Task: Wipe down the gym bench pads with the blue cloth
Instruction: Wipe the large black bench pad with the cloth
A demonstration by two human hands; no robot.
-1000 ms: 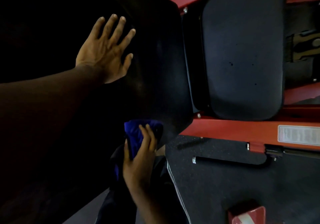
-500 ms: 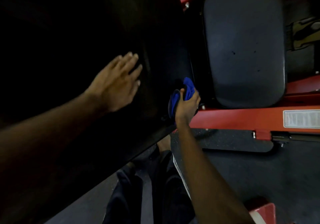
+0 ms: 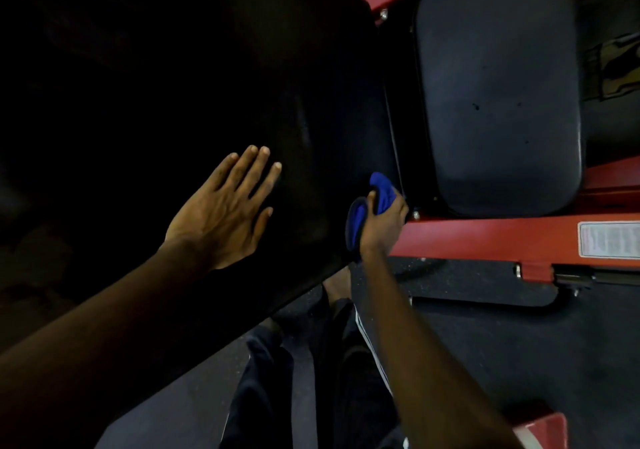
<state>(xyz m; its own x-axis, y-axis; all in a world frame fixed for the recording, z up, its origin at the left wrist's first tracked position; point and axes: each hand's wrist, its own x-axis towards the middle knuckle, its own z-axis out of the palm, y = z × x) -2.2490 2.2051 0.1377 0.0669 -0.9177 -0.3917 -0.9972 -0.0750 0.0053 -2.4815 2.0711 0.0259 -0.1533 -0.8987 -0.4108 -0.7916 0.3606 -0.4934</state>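
Observation:
A large black back pad (image 3: 214, 77) fills the left and middle of the head view, tilted up toward me. My left hand (image 3: 225, 213) lies flat on it with fingers straight. At the pad's lower right corner my right hand (image 3: 382, 225) grips a bunched blue cloth (image 3: 377, 194) and presses it against the pad's edge, by the gap between the pads. The smaller dark seat pad (image 3: 498, 95) sits to the right of that gap.
A red steel frame (image 3: 485, 237) runs under the pads, with a white label (image 3: 609, 240) and a black handle (image 3: 571, 277). Dark rubber floor (image 3: 519, 344) lies below. My dark-trousered legs (image 3: 311, 379) stand close to the bench. A red block (image 3: 543, 431) is at bottom right.
My right hand has come up from below the back pad with the cloth to the pad's lower right corner. My left hand has slid down the pad toward me.

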